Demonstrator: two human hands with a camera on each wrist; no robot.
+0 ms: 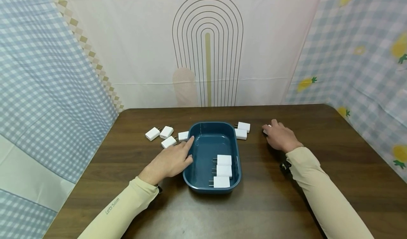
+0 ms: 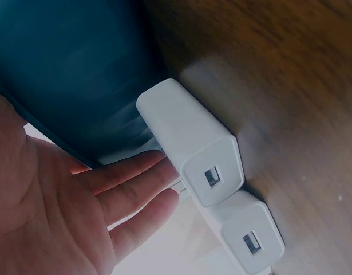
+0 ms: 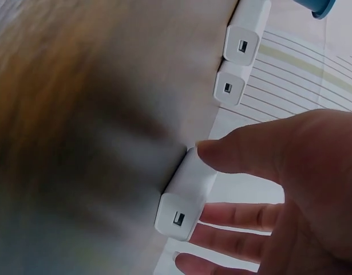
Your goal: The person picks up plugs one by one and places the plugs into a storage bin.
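Observation:
My right hand (image 1: 281, 136) is at the right of the table, thumb and fingers on opposite sides of a white USB wall charger (image 3: 190, 177), pinching it at the tabletop. Against the left wall of a dark blue tray (image 1: 206, 149) rests my left hand (image 1: 171, 160), its index finger extended over the rim and nothing gripped. Inside the tray, three white chargers (image 1: 224, 171) lie in a column along the right side, prongs pointing left. Just beyond the left fingers, white chargers (image 2: 190, 134) with USB ports stand out in the left wrist view.
Left of the tray lie several loose chargers (image 1: 166, 132) at mixed angles. Two more chargers (image 1: 241, 134) sit against its right side, near the back. A patterned cloth (image 1: 143, 55) hangs behind the brown wooden table (image 1: 264, 203).

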